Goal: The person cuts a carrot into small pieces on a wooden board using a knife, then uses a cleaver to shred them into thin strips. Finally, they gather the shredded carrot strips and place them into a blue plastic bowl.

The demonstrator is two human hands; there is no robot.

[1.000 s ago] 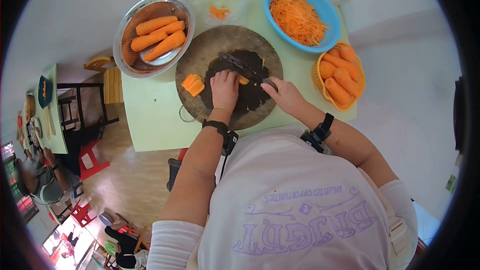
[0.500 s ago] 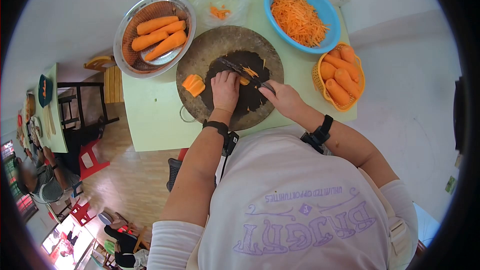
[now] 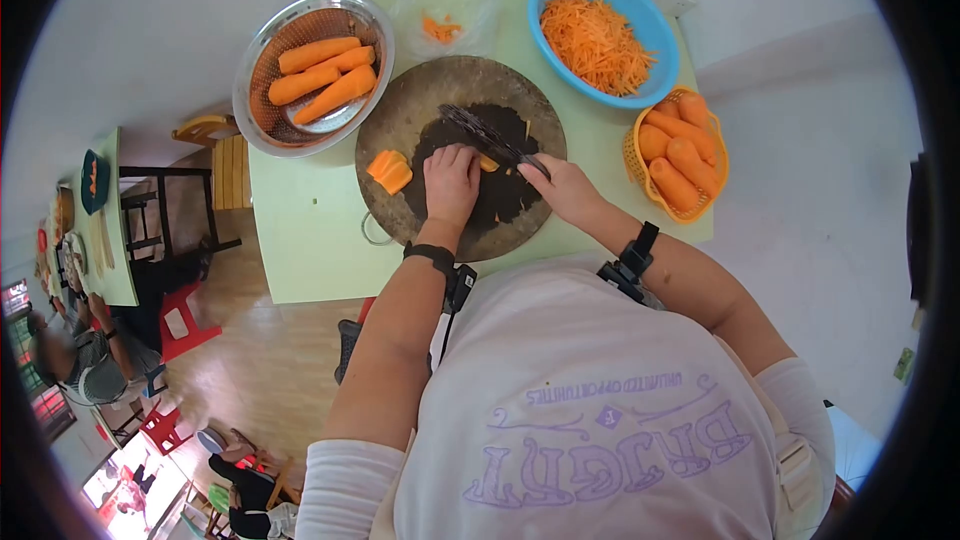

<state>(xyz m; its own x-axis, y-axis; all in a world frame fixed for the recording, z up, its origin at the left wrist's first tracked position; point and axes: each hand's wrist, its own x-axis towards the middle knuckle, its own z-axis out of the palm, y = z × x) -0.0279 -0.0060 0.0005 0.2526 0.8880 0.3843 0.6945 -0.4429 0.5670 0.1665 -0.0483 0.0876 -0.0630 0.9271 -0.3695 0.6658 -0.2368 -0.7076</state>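
My right hand is wrapped round the handle of a dark-bladed knife, whose blade points up and left over the round chopping board. My left hand presses down on the board's dark middle, fingers bent together, beside the blade. A small piece of carrot shows at its fingertips; whatever lies under the fingers is hidden. Left of this hand, thick carrot slices lie in a loose stack on the board.
Whole peeled carrots lie in a metal bowl at the back left. A blue basin holds shredded carrot at the back right, beside a yellow basket of carrots. Carrot scraps rest on plastic behind the board. Other people sit far left.
The knife blade has tilted, showing more of its flat side. Thin carrot strips that showed right of the blade are no longer visible there. My left hand stays nearly in place.
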